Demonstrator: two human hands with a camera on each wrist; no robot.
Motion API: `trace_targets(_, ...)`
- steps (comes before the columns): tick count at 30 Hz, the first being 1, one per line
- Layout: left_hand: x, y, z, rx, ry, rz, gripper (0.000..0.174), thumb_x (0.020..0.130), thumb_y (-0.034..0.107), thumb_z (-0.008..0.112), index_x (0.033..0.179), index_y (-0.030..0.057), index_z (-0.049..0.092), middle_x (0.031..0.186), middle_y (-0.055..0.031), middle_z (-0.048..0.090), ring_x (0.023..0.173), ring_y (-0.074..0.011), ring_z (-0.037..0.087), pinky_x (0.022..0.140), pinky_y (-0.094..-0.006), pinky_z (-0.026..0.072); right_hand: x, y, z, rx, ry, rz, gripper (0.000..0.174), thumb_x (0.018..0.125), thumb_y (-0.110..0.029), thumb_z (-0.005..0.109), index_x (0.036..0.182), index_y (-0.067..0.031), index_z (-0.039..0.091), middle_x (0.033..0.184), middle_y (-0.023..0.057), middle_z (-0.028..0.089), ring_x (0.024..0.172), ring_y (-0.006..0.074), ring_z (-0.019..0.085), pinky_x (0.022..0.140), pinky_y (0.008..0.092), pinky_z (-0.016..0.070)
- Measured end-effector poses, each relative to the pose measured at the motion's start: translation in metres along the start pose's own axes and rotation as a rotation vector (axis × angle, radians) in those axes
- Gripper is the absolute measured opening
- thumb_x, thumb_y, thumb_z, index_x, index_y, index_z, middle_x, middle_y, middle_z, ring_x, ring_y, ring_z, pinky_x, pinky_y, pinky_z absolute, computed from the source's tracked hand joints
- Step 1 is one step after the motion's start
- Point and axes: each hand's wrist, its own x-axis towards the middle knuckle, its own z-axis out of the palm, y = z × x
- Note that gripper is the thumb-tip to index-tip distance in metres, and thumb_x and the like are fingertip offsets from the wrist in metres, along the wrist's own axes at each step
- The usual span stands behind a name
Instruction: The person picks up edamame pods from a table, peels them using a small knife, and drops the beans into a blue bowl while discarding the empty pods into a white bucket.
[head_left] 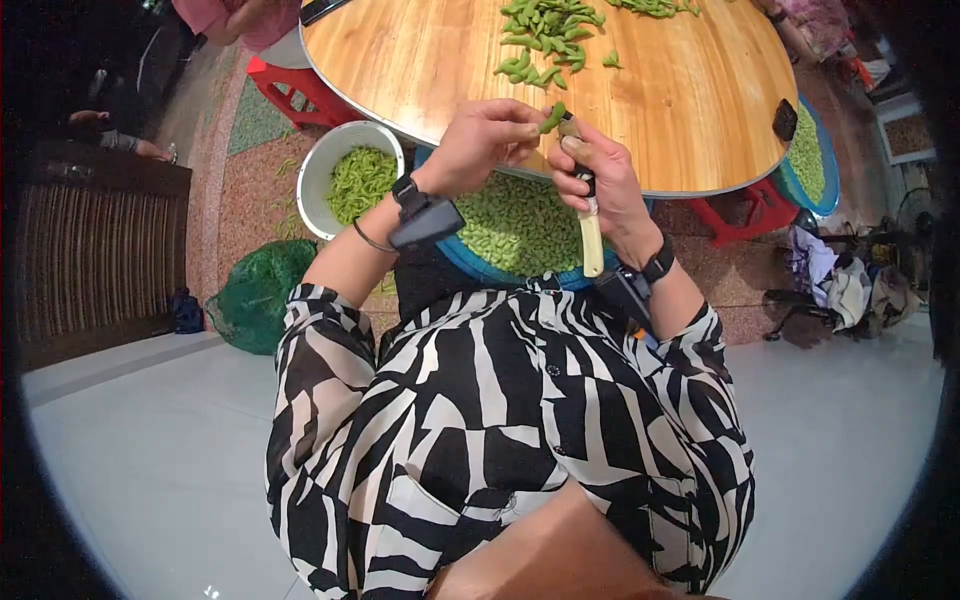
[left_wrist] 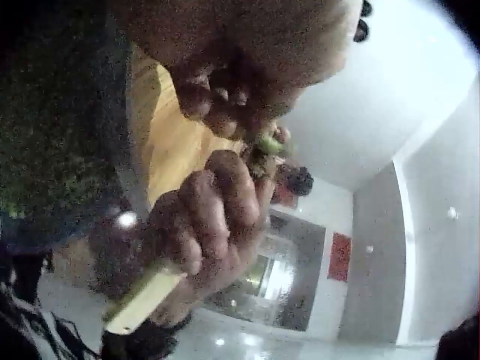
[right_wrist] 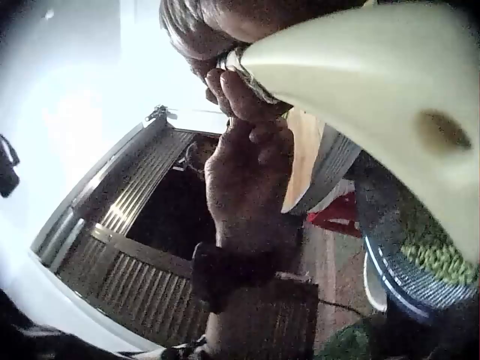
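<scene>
My left hand (head_left: pixel 490 137) pinches a green edamame pod (head_left: pixel 552 117) over the table's near edge. Close beside it, my right hand (head_left: pixel 613 190) grips a knife with a pale yellow handle (head_left: pixel 593 245) pointing back toward my body. The thumb lies near the knife's front end, right at the pod, and the blade is mostly hidden by the fingers. Directly below both hands is a blue basin (head_left: pixel 462 255) full of shelled green beans (head_left: pixel 520 220). In the right wrist view the handle (right_wrist: pixel 352 60) looms large, with a dark spot near its end.
Loose pods (head_left: pixel 545 40) lie on the round wooden table (head_left: pixel 680 120). A white bucket (head_left: pixel 318 180) of green strips stands at left, beside a green mesh bag (head_left: pixel 262 295). Red stools (head_left: pixel 305 95) are under the table; another blue basin (head_left: pixel 825 170) is at right. Other people sit around.
</scene>
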Motion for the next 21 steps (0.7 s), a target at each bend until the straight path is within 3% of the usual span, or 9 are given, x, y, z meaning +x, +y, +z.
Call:
trace_targets(1,0.002,-0.001,-0.005,-0.002,0.001,-0.001,0.014,0.086,0.007,0.061,0.097,-0.0024,0.062,0.077,-0.0040,0.059,0.063,-0.0102,0.053,0.054,-0.0222,0.0408,-0.001,-0.001,0.000,0.000,0.001,0.002,0.026,0.095,-0.011,0.048,0.120,-0.0052,0.051,0.077,0.0024,0.047,0.050,0.0051,0.039,0.037,0.0168,0.0329)
trace_targets(3,0.004,-0.009,-0.016,-0.304,-0.241,-0.123,0.015,0.087,0.008,0.060,0.098,-0.0018,0.058,0.079,-0.0047,0.057,0.063,-0.0109,0.052,0.054,-0.0217,0.0410,-0.002,-0.002,0.000,0.111,-0.122,0.057,0.031,0.095,-0.011,0.048,0.126,-0.0052,0.049,0.076,0.0014,0.046,0.049,0.0043,0.038,0.037,0.0159,0.0330)
trace_targets(6,0.008,-0.021,-0.014,-0.510,-0.262,-0.166,0.015,0.087,0.008,0.059,0.100,-0.0001,0.056,0.082,-0.0053,0.057,0.063,-0.0105,0.051,0.054,-0.0208,0.0406,0.000,0.000,-0.004,0.211,-0.202,0.084,0.032,0.096,-0.013,0.048,0.127,-0.0052,0.048,0.075,0.0005,0.044,0.049,0.0038,0.036,0.037,0.0151,0.0323)
trace_targets(10,0.009,-0.011,-0.012,-0.474,-0.345,-0.169,0.015,0.087,0.007,0.060,0.099,-0.0006,0.058,0.081,-0.0039,0.058,0.066,-0.0103,0.054,0.054,-0.0234,0.0434,0.003,0.004,-0.012,0.321,-0.228,0.074,0.025,0.096,-0.014,0.049,0.119,-0.0052,0.049,0.074,0.0001,0.043,0.050,0.0036,0.036,0.036,0.0149,0.0311)
trace_targets(12,0.007,-0.006,-0.006,0.662,-0.054,0.453,0.015,0.086,0.010,0.062,0.096,-0.0003,0.060,0.080,-0.0039,0.059,0.060,-0.0157,0.055,0.052,-0.0301,0.0454,0.005,0.008,-0.018,0.365,-0.136,0.104,0.016,0.096,-0.015,0.049,0.110,-0.0064,0.048,0.074,0.0001,0.043,0.051,0.0037,0.036,0.036,0.0150,0.0299)
trace_targets(13,0.006,-0.002,-0.002,0.660,-0.051,0.451,0.015,0.086,0.010,0.062,0.096,-0.0003,0.060,0.080,-0.0039,0.059,0.060,-0.0157,0.055,0.052,-0.0301,0.0454,0.004,0.007,-0.017,0.365,-0.135,0.108,0.016,0.096,-0.015,0.049,0.110,-0.0064,0.048,0.074,0.0001,0.043,0.051,0.0037,0.036,0.036,0.0150,0.0299)
trace_targets(15,-0.001,0.009,0.006,1.251,-0.003,0.890,0.020,0.080,0.010,0.066,0.097,0.0021,0.061,0.075,-0.0061,0.057,0.060,-0.0223,0.058,0.054,-0.0333,0.0473,0.004,0.006,-0.013,0.382,-0.142,0.124,0.013,0.096,-0.015,0.048,0.106,-0.0078,0.046,0.074,0.0000,0.043,0.050,0.0037,0.036,0.035,0.0151,0.0295)
trace_targets(16,-0.004,0.012,0.013,1.372,0.052,0.959,0.023,0.077,0.008,0.067,0.098,0.0029,0.062,0.072,-0.0109,0.054,0.063,-0.0283,0.059,0.054,-0.0351,0.0476,0.004,0.008,-0.013,0.383,-0.142,0.129,0.013,0.096,-0.015,0.048,0.106,-0.0078,0.046,0.074,0.0000,0.043,0.050,0.0037,0.036,0.035,0.0151,0.0295)
trace_targets(21,-0.007,0.011,0.017,1.312,0.097,0.965,0.020,0.080,0.009,0.066,0.099,0.0018,0.062,0.073,-0.0117,0.056,0.061,-0.0280,0.059,0.054,-0.0352,0.0472,0.002,0.008,-0.004,0.476,-0.167,0.109,0.015,0.096,-0.016,0.048,0.109,-0.0095,0.047,0.073,-0.0012,0.041,0.050,0.0035,0.035,0.036,0.0151,0.0299)
